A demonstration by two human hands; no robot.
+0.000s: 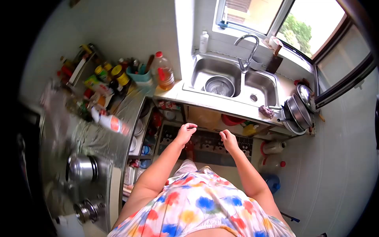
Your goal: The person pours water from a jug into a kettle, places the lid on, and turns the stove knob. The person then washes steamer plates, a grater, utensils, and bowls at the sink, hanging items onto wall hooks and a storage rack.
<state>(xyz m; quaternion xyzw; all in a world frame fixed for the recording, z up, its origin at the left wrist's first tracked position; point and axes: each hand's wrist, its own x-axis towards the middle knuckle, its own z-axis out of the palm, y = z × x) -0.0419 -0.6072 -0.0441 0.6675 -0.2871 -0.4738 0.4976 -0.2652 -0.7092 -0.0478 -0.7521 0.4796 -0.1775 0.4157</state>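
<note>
Both of my hands are held out in front of my body, over the floor before the sink counter. My left hand (185, 134) has its fingers loosely bent and pointing right, with nothing visible in it. A short gap away, my right hand (229, 141) has its fingers curled in, and no object shows in it. Neither hand touches the counter. Beyond them is a double steel sink (199, 65) with a metal basin (219, 86) in its left bowl. A curved faucet (252, 49) rises behind it.
Left of me, a counter carries an oil bottle (164, 73), condiment jars, a spray bottle (112, 121) and a steel pot (82, 168). Stacked pans (299, 110) and a crumpled cloth (266, 111) lie right of the sink. A patterned mat (205, 144) covers the floor; jugs (272, 183) stand by the right wall.
</note>
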